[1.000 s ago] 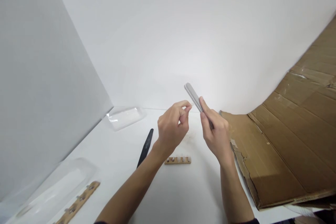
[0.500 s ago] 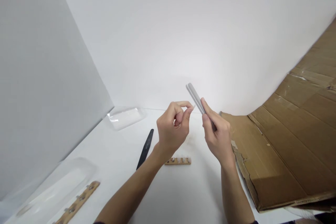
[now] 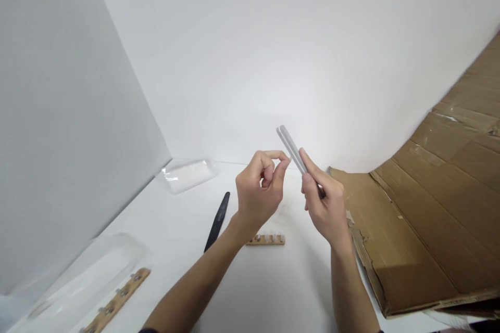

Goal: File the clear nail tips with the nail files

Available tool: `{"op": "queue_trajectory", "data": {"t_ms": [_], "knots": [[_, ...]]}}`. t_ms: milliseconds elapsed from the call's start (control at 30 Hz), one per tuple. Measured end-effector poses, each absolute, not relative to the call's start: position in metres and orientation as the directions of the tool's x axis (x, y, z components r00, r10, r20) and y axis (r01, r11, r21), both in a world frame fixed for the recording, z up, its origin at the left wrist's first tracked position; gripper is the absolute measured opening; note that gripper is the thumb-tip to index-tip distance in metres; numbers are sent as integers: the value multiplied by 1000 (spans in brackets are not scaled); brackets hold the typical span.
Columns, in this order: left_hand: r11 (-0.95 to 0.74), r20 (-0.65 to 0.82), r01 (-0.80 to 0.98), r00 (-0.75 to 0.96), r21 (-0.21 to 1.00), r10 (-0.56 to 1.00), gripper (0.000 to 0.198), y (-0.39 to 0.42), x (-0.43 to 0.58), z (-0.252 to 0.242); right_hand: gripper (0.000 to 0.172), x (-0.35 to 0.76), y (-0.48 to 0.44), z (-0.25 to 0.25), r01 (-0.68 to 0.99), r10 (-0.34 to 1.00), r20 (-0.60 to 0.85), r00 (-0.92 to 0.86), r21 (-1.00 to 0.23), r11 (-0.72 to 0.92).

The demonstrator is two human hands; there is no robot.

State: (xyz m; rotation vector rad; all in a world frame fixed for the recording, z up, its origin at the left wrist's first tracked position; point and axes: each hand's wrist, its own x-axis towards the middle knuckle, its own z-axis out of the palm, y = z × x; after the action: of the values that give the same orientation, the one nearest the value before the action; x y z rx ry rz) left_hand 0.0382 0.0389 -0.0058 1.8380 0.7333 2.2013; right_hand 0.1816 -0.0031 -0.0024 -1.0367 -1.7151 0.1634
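My left hand pinches a small pale nail tip between thumb and forefinger, most of it hidden by the fingers. In my right hand is a grey nail file, slanting up and to the left. The nail tip is at the file's left edge, touching it or nearly so. Beneath my left wrist, a short wooden strip on the table carries several small pale nail tips. A black nail file lies left of my left forearm.
A clear plastic packet lies at the back left, and a clear plastic tray or wrapper at the front left. Near it, another wooden strip holds several small metallic pieces. Brown cardboard covers the right side. White walls enclose the table.
My left fingers have come slightly closer to the grey nail file, and the nail tip shows less. My right hand keeps its grip, barely shifted. The view has moved a little.
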Motion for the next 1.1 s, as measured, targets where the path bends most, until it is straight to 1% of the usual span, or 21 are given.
{"op": "queue_trajectory", "data": {"t_ms": [100, 200, 267, 333, 400, 467, 533, 600, 733, 800, 867, 1000, 1100], "knots": [[-827, 822, 108, -237, 551, 517, 44, 38, 38, -6, 48, 182, -3, -2, 581, 693, 721, -5, -562, 589], [-738, 708, -83, -228, 670, 669, 45, 38, 35, -3, 47, 183, -4, -2, 537, 696, 716, -54, -567, 624], [-620, 597, -266, -169, 738, 784, 48, 38, 33, 2, 47, 183, -4, -1, 571, 697, 715, -59, -548, 611], [-462, 484, -438, -67, 771, 873, 54, 38, 30, 7, 48, 183, -3, -1, 621, 687, 726, -33, -524, 583], [-293, 388, -558, 56, 776, 920, 59, 38, 26, 12, 48, 183, -3, -2, 614, 667, 743, -45, -506, 605], [-153, 323, -625, 166, 765, 932, 62, 39, 24, 16, 49, 183, -3, -3, 580, 650, 754, -94, -490, 651], [-64, 290, -664, 235, 745, 928, 64, 39, 22, 18, 48, 182, -3, -3, 592, 635, 766, -98, -468, 656], [-14, 274, -690, 268, 723, 923, 63, 39, 21, 18, 48, 182, -4, -3, 613, 634, 770, -68, -469, 636], [65, 259, -726, 325, 684, 909, 58, 40, 19, 19, 47, 183, -6, -2, 537, 664, 739, -112, -517, 667], [105, 240, -743, 342, 661, 908, 58, 40, 18, 19, 47, 183, -6, -1, 550, 661, 744, -93, -515, 657], [137, 217, -754, 351, 642, 911, 56, 41, 18, 19, 47, 184, -6, -1, 557, 656, 752, -64, -519, 648], [180, 206, -761, 382, 623, 901, 48, 44, 16, 17, 46, 186, -7, 0, 460, 682, 719, -136, -563, 686], [202, 205, -768, 398, 608, 894, 48, 45, 15, 15, 46, 187, -8, 1, 485, 691, 719, -76, -579, 655]]}}
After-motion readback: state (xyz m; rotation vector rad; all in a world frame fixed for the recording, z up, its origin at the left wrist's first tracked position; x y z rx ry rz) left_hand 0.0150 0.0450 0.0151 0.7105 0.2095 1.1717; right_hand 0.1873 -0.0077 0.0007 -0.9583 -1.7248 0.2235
